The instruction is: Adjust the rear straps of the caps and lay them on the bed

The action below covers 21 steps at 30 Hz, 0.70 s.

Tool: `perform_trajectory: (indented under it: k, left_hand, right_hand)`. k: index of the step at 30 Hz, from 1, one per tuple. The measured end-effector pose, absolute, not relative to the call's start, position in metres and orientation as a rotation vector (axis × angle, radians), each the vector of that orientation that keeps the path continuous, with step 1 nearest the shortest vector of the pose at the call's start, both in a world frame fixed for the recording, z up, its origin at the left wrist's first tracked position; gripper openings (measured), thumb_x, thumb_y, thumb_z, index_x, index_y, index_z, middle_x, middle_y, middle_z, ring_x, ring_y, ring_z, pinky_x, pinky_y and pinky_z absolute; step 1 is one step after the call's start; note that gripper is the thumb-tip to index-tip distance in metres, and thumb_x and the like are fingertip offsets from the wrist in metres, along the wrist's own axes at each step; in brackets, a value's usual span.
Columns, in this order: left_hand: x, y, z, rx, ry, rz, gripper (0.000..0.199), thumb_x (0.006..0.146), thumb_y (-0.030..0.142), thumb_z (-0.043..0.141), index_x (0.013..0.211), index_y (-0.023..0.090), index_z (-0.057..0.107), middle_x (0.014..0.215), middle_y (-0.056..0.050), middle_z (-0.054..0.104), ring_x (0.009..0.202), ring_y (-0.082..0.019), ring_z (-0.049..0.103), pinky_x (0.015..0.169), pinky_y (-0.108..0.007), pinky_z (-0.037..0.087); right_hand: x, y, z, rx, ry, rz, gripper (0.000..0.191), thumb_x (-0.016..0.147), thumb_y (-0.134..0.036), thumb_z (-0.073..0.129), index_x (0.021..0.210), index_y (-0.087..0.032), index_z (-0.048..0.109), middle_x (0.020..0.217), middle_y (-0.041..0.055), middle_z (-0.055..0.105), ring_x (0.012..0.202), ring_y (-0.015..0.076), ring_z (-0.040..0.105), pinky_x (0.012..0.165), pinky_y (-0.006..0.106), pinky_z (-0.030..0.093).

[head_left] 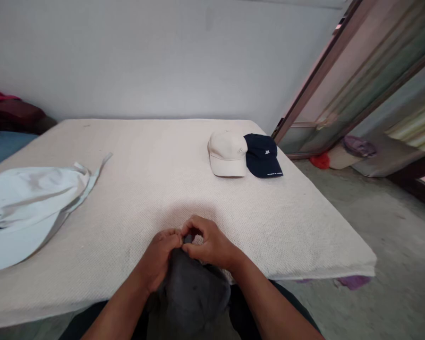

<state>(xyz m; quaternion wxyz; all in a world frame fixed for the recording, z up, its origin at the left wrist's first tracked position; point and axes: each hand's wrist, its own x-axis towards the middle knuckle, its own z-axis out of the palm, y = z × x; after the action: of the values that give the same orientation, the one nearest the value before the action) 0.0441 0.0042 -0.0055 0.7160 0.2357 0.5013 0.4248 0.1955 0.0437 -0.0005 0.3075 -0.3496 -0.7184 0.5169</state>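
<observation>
A dark grey cap hangs below my hands at the near edge of the table, its crown toward me. My left hand is closed on the cap's far edge, by what looks like its back strap. Thumb and fingertips of my right hand pinch the same spot, curled into a ring and touching the left fingers. The small part between the fingertips is mostly hidden. Farther back to the right lie a beige cap and a navy cap, side by side and touching. A white cap with a loose strap lies at the left.
A cream textured cloth covers the table, which meets a pale wall at the back. Dark red and blue cloth is piled at the far left. On the right are a framed glass door, a bag and grey floor.
</observation>
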Motion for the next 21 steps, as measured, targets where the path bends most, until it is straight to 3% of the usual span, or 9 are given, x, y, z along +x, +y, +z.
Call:
perform_trajectory:
  k: [6, 15, 21]
  left_hand:
    - [0.044, 0.005, -0.005, 0.645, 1.23, 1.017, 0.018, 0.066, 0.013, 0.059, 0.055, 0.017, 0.045, 0.053, 0.004, 0.043, 0.05, -0.008, 0.037, 0.047, -0.021, 0.027]
    - [0.038, 0.004, 0.003, 0.569, 1.123, 1.024, 0.011, 0.064, 0.013, 0.057, 0.056, 0.015, 0.05, 0.063, -0.001, 0.053, 0.057, -0.011, 0.044, 0.052, -0.023, 0.035]
    - [0.039, 0.005, -0.006, 0.56, 1.068, 1.006, 0.009, 0.074, 0.02, 0.056, 0.066, 0.015, 0.056, 0.064, -0.001, 0.054, 0.062, -0.013, 0.049, 0.058, -0.024, 0.04]
  right_hand:
    - [0.196, 0.044, -0.004, -0.88, -1.895, 1.254, 0.02, 0.065, -0.009, 0.06, 0.083, -0.018, 0.057, 0.082, -0.0004, 0.058, 0.076, 0.0122, 0.054, 0.07, 0.025, 0.044]
    - [0.2, 0.046, -0.003, -0.894, -1.875, 1.253, 0.019, 0.067, -0.009, 0.059, 0.084, -0.018, 0.056, 0.083, -0.0004, 0.059, 0.078, 0.0125, 0.054, 0.072, 0.026, 0.043]
    - [0.202, 0.046, -0.001, -0.975, -1.895, 1.302, 0.017, 0.067, -0.01, 0.058, 0.082, -0.019, 0.056, 0.077, -0.0019, 0.055, 0.069, 0.0105, 0.05, 0.061, 0.023, 0.04]
